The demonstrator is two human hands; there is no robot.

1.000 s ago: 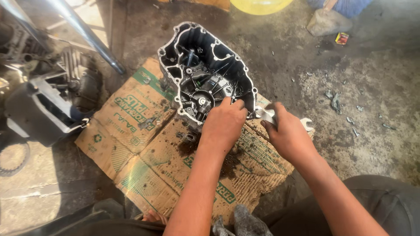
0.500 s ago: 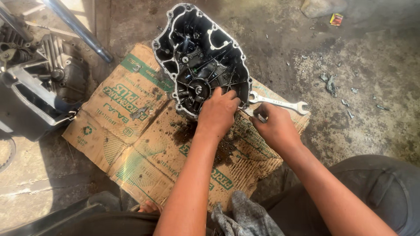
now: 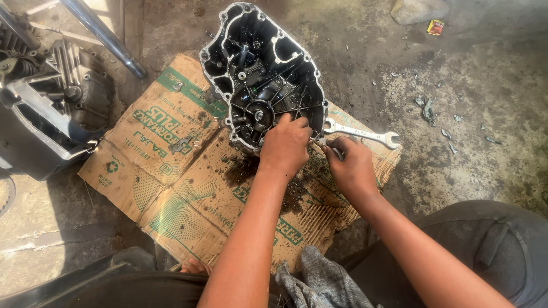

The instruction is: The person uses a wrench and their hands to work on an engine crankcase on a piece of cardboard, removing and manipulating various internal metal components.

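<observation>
Since half a second ago both hands have held almost the same spots while the view has slid, so the engine cover (image 3: pixel 264 77) now sits higher and more to the left. Left hand (image 3: pixel 285 145) rests curled on the cover's lower rim, its fingers bent over the metal edge near the round central boss; whether it pinches anything small cannot be told. Right hand (image 3: pixel 351 168) is closed around a small tool or part at the cover's lower right corner, its tip hidden between the two hands. Both hands meet at that near corner, the left one slightly closer to the casting.

The cover lies straight ahead of the hands and just beyond them, open side up, its long axis running away from the person and leaning a little to the left. It is a dark cast-metal shell, oily, with ribs, bolt holes round a pale machined flange.

Just beyond the right hand lies a bright steel open-ended spanner (image 3: pixel 361 134), crosswise, touching the cardboard. A flattened, grease-stained cardboard sheet (image 3: pixel 171 171) carries it all over rough concrete. A grey rag (image 3: pixel 322 285) lies near the person's knees, and a finned engine block (image 3: pixel 74 85) stands well apart on the left.
</observation>
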